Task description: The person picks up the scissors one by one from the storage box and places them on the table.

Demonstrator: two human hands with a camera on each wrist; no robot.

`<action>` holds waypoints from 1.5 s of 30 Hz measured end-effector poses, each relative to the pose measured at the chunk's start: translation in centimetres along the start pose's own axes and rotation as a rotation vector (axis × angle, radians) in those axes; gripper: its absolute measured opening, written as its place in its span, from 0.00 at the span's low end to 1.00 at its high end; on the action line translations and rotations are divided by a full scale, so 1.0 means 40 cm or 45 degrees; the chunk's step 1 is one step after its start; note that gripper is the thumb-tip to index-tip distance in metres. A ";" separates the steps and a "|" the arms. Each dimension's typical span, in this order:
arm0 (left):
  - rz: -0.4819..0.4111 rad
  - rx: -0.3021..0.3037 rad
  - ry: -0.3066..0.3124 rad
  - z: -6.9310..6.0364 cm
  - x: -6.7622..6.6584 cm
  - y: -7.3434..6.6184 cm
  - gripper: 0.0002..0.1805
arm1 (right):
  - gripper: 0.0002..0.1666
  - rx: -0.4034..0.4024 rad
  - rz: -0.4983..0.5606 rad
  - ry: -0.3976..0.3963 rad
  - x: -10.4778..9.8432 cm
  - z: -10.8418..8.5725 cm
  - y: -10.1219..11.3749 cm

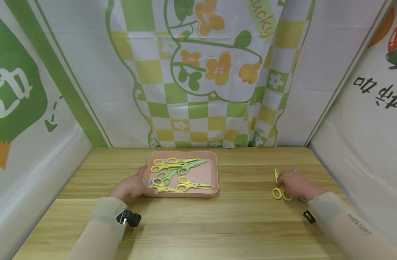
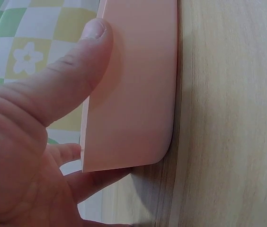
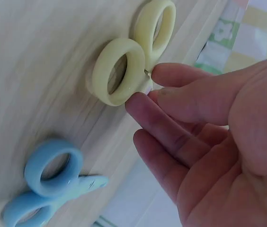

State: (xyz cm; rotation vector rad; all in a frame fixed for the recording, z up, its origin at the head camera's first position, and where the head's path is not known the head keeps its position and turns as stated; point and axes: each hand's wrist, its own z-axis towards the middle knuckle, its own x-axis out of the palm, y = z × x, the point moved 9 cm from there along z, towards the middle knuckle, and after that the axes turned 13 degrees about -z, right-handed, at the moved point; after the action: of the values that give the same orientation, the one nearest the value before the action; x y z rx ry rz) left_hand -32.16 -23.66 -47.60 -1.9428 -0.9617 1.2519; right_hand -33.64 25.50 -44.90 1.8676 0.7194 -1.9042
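Note:
At the left-front corner of a pink tray [image 1: 212, 173], my left hand [image 1: 130, 186] holds the rim. Its thumb [image 2: 84, 66] lies along the near wall, with other fingers around the left side. Several yellow scissors [image 1: 198, 185] and green scissors [image 1: 168, 175] lie in the tray, plus a blue handle partly hidden under a yellow pair. On the right of the table, my right hand [image 1: 297, 184] pinches yellow scissors [image 3: 134, 71] near the pivot, below the finger loops. Blue scissors [image 3: 35, 170] lie beside them, mostly covered by the hand in the head view.
The wooden table [image 1: 237, 227] ends at a checked, flowered curtain [image 1: 198, 112] behind the tray. Printed cloth walls stand on the left and right. A stretch of bare wood lies between the tray and my right hand.

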 end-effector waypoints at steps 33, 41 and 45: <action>0.020 0.019 -0.005 -0.002 0.003 -0.003 0.72 | 0.11 0.100 0.037 0.076 -0.036 -0.007 -0.024; 0.019 0.035 -0.004 0.000 0.003 -0.009 0.72 | 0.28 0.179 0.116 0.051 -0.090 0.062 0.089; 0.008 0.032 0.010 0.002 0.000 0.000 0.73 | 0.37 0.113 0.248 0.014 -0.108 0.138 0.253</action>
State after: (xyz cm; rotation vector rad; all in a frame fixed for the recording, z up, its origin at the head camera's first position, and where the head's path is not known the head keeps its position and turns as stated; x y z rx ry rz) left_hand -32.22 -23.64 -47.63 -1.9313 -0.9321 1.2529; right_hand -31.85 13.77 -41.64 1.9254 0.4440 -1.8294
